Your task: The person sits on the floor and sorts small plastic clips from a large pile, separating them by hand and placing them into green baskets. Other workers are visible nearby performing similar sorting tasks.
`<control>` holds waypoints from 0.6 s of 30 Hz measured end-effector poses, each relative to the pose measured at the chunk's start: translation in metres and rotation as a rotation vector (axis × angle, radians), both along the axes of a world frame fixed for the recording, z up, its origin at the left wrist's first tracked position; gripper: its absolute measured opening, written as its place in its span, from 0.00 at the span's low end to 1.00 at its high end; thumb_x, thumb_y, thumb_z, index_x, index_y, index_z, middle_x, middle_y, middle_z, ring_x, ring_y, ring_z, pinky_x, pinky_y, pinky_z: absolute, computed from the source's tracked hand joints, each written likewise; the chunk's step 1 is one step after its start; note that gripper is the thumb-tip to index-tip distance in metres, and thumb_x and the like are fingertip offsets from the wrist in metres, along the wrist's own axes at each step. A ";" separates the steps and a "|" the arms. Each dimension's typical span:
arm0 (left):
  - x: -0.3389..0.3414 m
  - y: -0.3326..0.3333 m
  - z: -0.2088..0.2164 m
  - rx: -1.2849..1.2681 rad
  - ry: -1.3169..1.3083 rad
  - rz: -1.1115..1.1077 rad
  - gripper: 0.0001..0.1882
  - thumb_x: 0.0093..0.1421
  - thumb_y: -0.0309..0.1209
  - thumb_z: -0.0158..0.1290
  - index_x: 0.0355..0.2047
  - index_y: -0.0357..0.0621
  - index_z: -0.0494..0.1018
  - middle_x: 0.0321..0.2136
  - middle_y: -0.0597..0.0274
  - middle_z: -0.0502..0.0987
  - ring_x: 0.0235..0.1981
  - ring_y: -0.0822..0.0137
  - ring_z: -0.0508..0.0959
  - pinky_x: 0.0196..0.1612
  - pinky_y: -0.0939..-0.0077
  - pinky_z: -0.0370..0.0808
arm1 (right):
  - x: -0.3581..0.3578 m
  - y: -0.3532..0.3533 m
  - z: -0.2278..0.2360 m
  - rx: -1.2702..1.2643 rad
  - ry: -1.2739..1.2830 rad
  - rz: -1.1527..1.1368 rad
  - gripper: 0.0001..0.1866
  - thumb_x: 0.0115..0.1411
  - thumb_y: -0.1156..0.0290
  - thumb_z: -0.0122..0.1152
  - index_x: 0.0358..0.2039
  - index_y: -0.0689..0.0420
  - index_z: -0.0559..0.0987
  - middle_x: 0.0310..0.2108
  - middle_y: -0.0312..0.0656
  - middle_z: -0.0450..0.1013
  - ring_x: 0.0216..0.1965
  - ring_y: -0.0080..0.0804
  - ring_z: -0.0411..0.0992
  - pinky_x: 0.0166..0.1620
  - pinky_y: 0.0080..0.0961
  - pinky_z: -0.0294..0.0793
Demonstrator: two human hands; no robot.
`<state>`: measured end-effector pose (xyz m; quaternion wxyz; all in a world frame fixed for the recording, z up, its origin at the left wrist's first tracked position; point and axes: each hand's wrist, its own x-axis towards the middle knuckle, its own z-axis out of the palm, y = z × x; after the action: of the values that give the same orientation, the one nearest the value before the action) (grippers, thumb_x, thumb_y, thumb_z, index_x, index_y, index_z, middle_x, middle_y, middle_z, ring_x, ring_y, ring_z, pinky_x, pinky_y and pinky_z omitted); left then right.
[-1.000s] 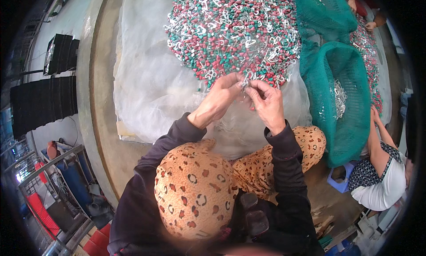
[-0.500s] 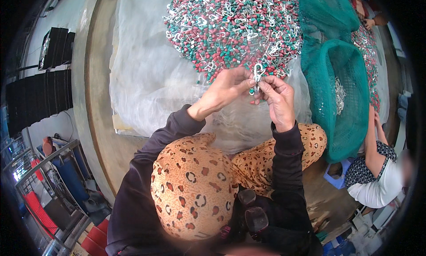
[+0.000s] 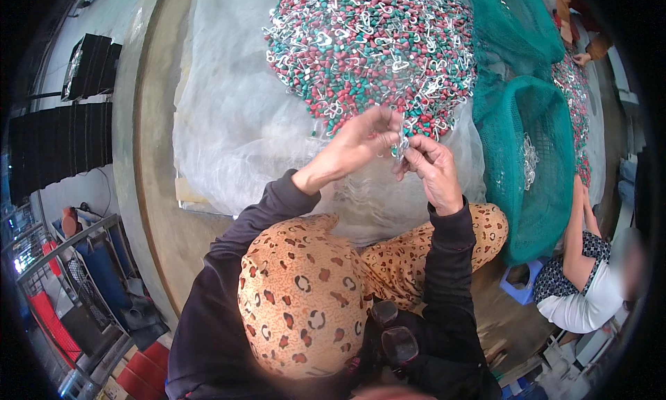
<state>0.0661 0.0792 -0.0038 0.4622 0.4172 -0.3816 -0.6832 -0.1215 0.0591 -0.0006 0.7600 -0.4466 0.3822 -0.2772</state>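
Note:
In front of my folded legs, my right hand [image 3: 437,166] pinches a small white metal clip [image 3: 402,148] between thumb and fingertips. The left hand [image 3: 362,138] meets it from the other side, thumb and bent fingers close around its upper end; those fingertips are slightly blurred. Just beyond both hands spreads a heap of small red and green pieces [image 3: 361,64] mixed with many white, looped clips. The heap lies on a pale translucent sheet [image 3: 232,143].
A green mesh net [image 3: 506,164] stands up at my right, with a bunch of white clips [image 3: 530,163] inside. Past it, a seated person [image 3: 583,282] reaches toward another heap [image 3: 579,116]. A blue plastic stool [image 3: 522,282] is beside that person. A raised ledge [image 3: 139,164] runs along the left.
My left fingers have lifted and loosened around the clip's upper end, while the right hand keeps its pinch. The whole view has shifted slightly.

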 end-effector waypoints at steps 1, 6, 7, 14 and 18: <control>0.001 -0.002 0.000 -0.068 -0.054 0.014 0.14 0.64 0.32 0.49 0.47 0.37 0.69 0.39 0.66 0.74 0.40 0.75 0.71 0.42 0.77 0.69 | -0.002 0.000 -0.001 -0.009 0.001 0.008 0.08 0.62 0.71 0.53 0.38 0.63 0.74 0.25 0.38 0.73 0.26 0.24 0.73 0.29 0.21 0.73; 0.005 -0.007 0.002 -0.006 -0.185 -0.036 0.13 0.61 0.33 0.54 0.40 0.35 0.74 0.35 0.65 0.77 0.37 0.76 0.74 0.41 0.78 0.72 | -0.010 -0.001 -0.004 0.289 -0.109 0.002 0.09 0.63 0.68 0.52 0.39 0.59 0.73 0.24 0.35 0.71 0.24 0.22 0.71 0.27 0.17 0.68; 0.006 -0.007 0.002 -0.020 -0.213 -0.045 0.13 0.61 0.33 0.54 0.40 0.35 0.74 0.34 0.65 0.77 0.37 0.76 0.74 0.41 0.78 0.72 | -0.011 -0.001 -0.005 0.324 -0.130 -0.021 0.09 0.63 0.67 0.53 0.39 0.58 0.73 0.24 0.34 0.71 0.24 0.21 0.70 0.27 0.16 0.66; 0.012 -0.006 0.004 -0.117 -0.430 -0.134 0.11 0.60 0.33 0.55 0.37 0.37 0.76 0.28 0.67 0.78 0.33 0.79 0.74 0.37 0.80 0.72 | -0.004 0.008 -0.007 0.289 -0.081 -0.110 0.08 0.63 0.65 0.52 0.35 0.55 0.72 0.21 0.27 0.62 0.19 0.15 0.56 0.28 0.13 0.59; 0.010 -0.001 0.005 -0.164 -0.475 -0.161 0.11 0.59 0.33 0.56 0.37 0.38 0.78 0.26 0.66 0.79 0.30 0.79 0.75 0.34 0.80 0.73 | -0.011 0.006 -0.007 0.222 -0.067 0.023 0.07 0.64 0.65 0.52 0.35 0.55 0.72 0.20 0.24 0.59 0.20 0.13 0.52 0.28 0.12 0.55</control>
<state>0.0763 0.0783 0.0013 0.3363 0.4953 -0.5654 -0.5674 -0.1321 0.0648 -0.0076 0.8202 -0.3546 0.3797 -0.2394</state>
